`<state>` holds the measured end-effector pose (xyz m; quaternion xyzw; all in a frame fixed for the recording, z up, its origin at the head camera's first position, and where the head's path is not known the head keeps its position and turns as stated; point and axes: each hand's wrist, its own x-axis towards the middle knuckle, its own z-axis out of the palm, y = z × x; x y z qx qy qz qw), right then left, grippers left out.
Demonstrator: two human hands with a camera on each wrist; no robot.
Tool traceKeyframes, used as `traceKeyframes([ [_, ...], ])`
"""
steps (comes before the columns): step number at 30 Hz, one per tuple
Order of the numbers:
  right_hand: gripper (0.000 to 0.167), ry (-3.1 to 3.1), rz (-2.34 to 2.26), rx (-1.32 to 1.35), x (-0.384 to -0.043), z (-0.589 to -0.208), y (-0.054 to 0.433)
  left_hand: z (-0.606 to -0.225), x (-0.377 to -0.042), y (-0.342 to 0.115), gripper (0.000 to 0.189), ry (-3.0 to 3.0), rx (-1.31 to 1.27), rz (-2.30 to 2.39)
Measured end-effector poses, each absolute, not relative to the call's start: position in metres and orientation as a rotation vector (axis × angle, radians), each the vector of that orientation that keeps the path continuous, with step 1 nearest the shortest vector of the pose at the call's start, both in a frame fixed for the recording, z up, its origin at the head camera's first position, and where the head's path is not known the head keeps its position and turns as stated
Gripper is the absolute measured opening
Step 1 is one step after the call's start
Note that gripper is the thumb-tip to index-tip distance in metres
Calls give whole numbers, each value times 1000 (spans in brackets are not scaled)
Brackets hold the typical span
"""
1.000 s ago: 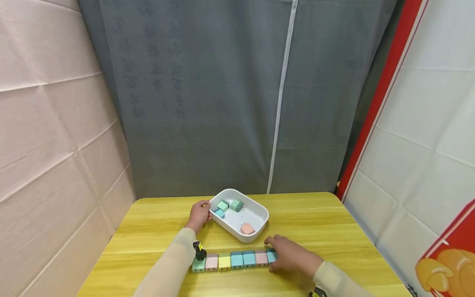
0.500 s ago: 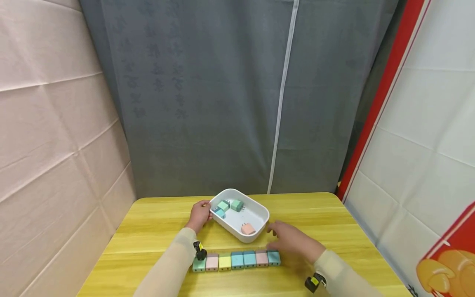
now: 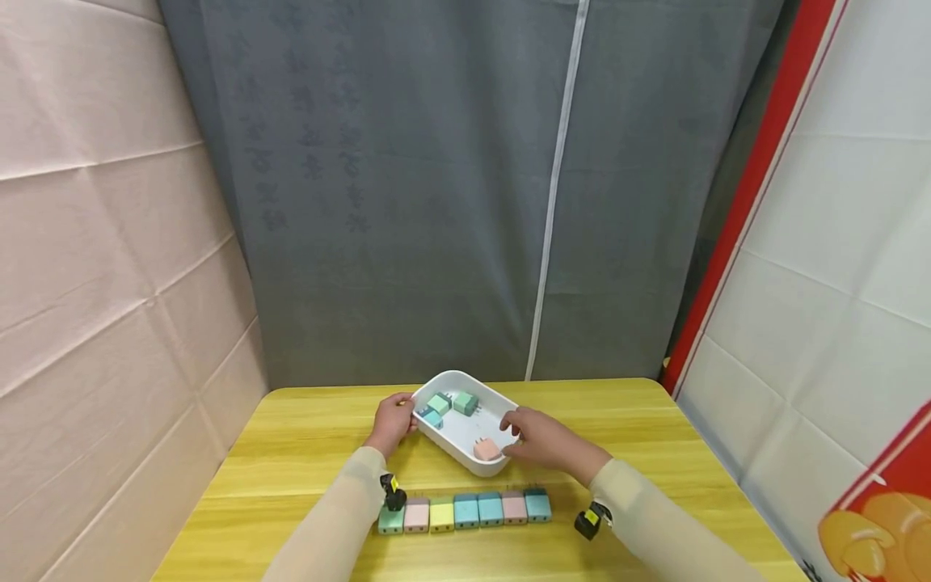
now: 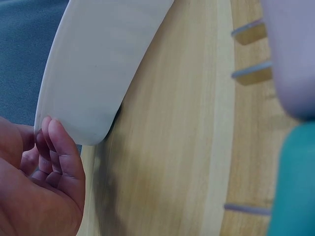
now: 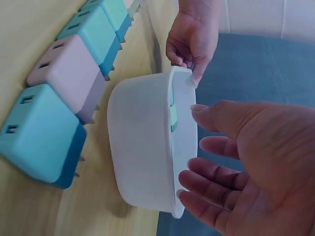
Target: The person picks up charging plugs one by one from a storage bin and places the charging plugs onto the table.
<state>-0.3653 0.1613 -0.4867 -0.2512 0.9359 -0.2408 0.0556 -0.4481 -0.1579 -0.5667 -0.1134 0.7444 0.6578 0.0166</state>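
My left hand (image 3: 391, 422) grips the left end of a white plastic tub (image 3: 460, 436), its thumb and fingers at the rim. Inside lie a peach-pink charger plug (image 3: 486, 450) near the front right, two green charger plugs and a blue one toward the back left. My right hand (image 3: 541, 439) is over the tub's right edge, close beside the peach plug. In the right wrist view its fingers (image 5: 211, 179) are spread and slightly bent, with nothing between them. In front of the tub, a teal charger plug (image 3: 538, 507) ends a straight row of several plugs.
The row runs left from the teal plug through pink, blue, yellow (image 3: 441, 515) and green plugs, prongs toward the tub. My left sleeve (image 3: 330, 513) passes over the row's left end. A grey curtain (image 3: 407, 242) hangs behind the wooden table (image 3: 291, 453).
My right hand has left the teal plug at the row's right end and moved up and left to the tub's right edge. My left hand keeps its grip on the tub.
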Motion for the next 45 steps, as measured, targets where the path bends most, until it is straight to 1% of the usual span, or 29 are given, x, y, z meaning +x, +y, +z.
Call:
traceKeyframes([
  [5,41,2815,-674,-785,-378,-487,149,-567,-449,-158,37,2313,-351,2044],
  [13,58,2762,-496,-825,-399,-492,131,-567,-448,-157,37,2329,-346,2041],
  [18,59,2716,-376,-865,-407,-490,121,-566,-449,-158,36,2325,-356,2045],
  [22,55,2681,-293,-833,-410,-490,115,-565,-448,-158,36,2319,-369,2038],
  [27,44,2650,-232,-816,-413,-498,110,-565,-447,-155,37,2331,-361,2032],
  [31,33,2643,-167,-864,-416,-505,109,-565,-446,-154,37,2336,-362,2032],
  [36,24,2643,-97,-931,-422,-514,107,-563,-445,-153,37,2336,-361,2039],
  [45,17,2636,-80,-973,-420,-513,101,-568,-446,-155,35,2354,-337,2056],
])
